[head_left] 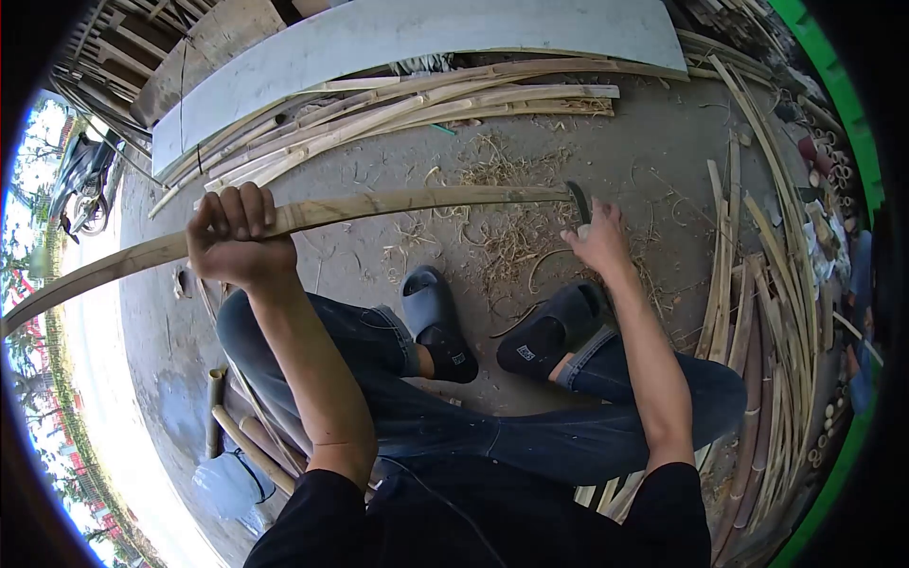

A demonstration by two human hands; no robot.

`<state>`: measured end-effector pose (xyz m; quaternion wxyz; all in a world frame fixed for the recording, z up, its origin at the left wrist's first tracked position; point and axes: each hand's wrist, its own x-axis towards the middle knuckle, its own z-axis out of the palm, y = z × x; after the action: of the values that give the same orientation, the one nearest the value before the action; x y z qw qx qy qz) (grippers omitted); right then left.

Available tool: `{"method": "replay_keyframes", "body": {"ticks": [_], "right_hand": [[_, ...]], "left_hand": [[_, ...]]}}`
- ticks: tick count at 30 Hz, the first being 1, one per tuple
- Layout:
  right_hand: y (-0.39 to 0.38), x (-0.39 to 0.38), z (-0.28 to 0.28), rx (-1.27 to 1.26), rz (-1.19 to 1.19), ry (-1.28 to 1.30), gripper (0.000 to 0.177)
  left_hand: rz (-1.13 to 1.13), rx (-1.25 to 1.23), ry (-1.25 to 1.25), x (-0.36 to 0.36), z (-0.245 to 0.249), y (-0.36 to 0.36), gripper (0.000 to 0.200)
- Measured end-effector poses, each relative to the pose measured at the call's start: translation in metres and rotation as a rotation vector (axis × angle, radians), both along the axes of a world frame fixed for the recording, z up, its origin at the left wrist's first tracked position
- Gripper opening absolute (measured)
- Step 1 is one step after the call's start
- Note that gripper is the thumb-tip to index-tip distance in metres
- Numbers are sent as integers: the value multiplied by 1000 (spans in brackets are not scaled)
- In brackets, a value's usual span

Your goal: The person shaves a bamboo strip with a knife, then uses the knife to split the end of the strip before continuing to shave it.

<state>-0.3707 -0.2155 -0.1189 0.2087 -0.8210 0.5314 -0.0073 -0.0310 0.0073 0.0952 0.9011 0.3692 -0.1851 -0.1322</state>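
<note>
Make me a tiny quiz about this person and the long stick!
1. True or false: the left hand grips the long bamboo strip.
2. At the strip's end, the right hand holds: A a blade, B a brush, C a cup?
3. Fill in: the ground by the slippers is strewn with bamboo ____.
Key: 1 true; 2 A; 3 shavings.

The bamboo strip [398, 203] looked dry, fibrous and matt; the blade [579, 200] was dull dark metal; the concrete ground [663, 142] was rough.
</note>
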Motion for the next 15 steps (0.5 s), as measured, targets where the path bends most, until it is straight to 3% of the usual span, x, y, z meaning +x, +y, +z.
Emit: {"method": "replay_keyframes", "body": {"ticks": [3,5,7,8,9,15], "right_hand": [[30,23,113,-226,230,-537,81],[46,39,165,-409,409,-646,80],[55,46,200,-517,495,-627,76],[56,47,214,-597,591,-612,73],[58,45,226,-643,568,-647,58],[67,16,257,-767,701,-518,44]], "left_hand": [[-48,-46,123,-45,11,-32,37],[-200,-120,167,-75,19,-51,38],[-383,-187,159,-101,27,-66,39],[-398,-214,152,-113,33,-72,39],[-391,-205,197,-124,38,-78,37],[-411,-230,339,-145,38,-81,29]]}}
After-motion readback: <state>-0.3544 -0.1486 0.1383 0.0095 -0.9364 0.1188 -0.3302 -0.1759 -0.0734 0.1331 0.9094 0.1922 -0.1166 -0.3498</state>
